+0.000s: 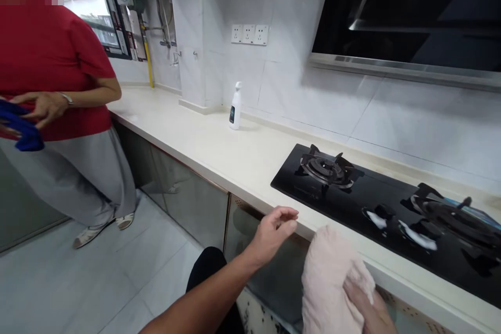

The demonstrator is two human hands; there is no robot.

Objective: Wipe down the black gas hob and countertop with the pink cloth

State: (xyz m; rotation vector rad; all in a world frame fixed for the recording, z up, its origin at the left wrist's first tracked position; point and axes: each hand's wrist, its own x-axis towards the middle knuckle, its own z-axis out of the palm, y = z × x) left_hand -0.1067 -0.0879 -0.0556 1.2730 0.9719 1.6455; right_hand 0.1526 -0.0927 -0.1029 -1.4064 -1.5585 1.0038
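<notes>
My left hand hovers at the front edge of the pale countertop, its fingers loosely curved and apart with nothing between them. Lower right, my right hand grips a light pink cloth, which hangs in front of the counter edge and covers part of the fingers. Just beyond both hands lies a black gas stove with two burners in view. White foam sits around its control knobs.
A white spray bottle stands upright on the counter near the wall. Above the stove hangs a dark range hood. At left, a person in a red shirt holds a blue cloth. Cabinet doors run below the counter.
</notes>
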